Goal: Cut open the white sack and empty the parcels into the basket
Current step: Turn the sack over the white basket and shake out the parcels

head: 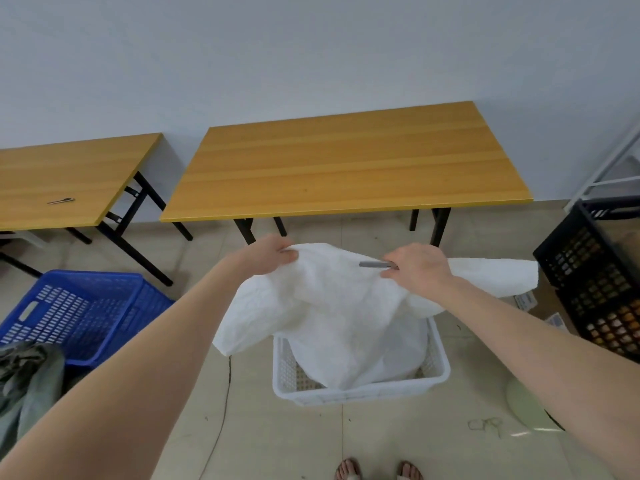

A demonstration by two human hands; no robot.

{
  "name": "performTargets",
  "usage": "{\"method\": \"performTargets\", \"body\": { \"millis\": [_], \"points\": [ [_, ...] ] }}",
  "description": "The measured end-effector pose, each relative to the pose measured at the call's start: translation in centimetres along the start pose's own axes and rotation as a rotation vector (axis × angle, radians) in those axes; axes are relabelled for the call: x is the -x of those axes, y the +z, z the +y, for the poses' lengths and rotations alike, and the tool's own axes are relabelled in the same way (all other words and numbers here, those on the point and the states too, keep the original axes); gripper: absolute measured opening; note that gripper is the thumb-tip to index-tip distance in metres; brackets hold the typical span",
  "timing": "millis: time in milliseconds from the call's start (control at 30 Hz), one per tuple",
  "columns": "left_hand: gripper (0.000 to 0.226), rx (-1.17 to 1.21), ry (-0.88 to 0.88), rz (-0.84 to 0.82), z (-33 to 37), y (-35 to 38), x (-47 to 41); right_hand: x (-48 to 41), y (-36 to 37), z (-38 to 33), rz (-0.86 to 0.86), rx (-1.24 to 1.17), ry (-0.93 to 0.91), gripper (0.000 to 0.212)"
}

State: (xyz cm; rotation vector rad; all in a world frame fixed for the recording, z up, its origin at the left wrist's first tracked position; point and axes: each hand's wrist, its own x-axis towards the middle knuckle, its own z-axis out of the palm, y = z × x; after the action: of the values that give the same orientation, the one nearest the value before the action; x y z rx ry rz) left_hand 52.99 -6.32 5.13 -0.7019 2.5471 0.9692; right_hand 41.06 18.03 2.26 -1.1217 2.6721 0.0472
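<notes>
The white basket sits nearest, the white sack draped into it; parcels are hidden, so any could snag inside; above, the left hand pinches the sack's top, and the right hand clutches cloth plus a grey cutter; its blade could nick fingers.

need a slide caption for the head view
Both hands, left hand and right hand with a grey cutter, hold the white woven sack over the white perforated plastic basket.
</notes>
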Motion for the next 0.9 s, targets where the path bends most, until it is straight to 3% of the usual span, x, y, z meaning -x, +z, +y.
{"method": "performTargets", "body": {
  "millis": [67, 167, 200, 300, 400, 467, 533, 600, 700, 900],
  "points": [
    [0.024, -0.138, 0.016, 0.15, -0.4, 0.9, -0.5, -0.8, 0.0, 0.3, -0.007, -0.125, 0.07, 0.036],
    [0.045, -0.529, 0.202, 0.576, -0.2, 2.9, 0.0, -1.6, -0.5, 0.6, 0.018, -0.213, 0.115, 0.033],
    [0.054, -0.602, 0.253, 0.598, 0.3, 3.5, 0.4, -1.7, -0.7, 0.9, 0.005, -0.247, 0.13, 0.035],
    [0.081, -0.748, 0.172, 0.41, 0.7, 5.2, 0.7, -2.0, -1.5, 1.1, -0.029, -0.352, 0.135, 0.039],
    [0.04, -0.704, 0.059, 0.347, 0.7, 5.5, -0.1, -1.8, -1.4, 1.0, -0.018, -0.332, 0.132, 0.037],
    [0.022, -0.624, 0.0, 0.341, 1.0, 5.4, -0.3, -1.5, -1.2, 1.1, 0.133, -0.21, 0.114, 0.021],
    [0.02, -0.571, -0.028, 0.318, 1.1, 5.2, -0.5, -0.8, -0.7, 0.9, 0.229, -0.082, 0.063, 0.04],
    [0.018, -0.529, -0.045, 0.298, 0.9, 4.9, -0.6, -0.2, 0.2, 1.0, 0.194, 0.025, 0.018, 0.049],
    [0.015, -0.495, -0.035, 0.29, 0.5, 4.4, -0.8, 0.2, 1.1, 1.7, 0.168, 0.106, 0.029, 0.025],
    [0.014, -0.474, 0.009, 0.357, 1.4, 2.5, 0.1, 0.5, -0.9, 2.4, 0.22, -0.098, 0.138, 0.031]
  ]
}}
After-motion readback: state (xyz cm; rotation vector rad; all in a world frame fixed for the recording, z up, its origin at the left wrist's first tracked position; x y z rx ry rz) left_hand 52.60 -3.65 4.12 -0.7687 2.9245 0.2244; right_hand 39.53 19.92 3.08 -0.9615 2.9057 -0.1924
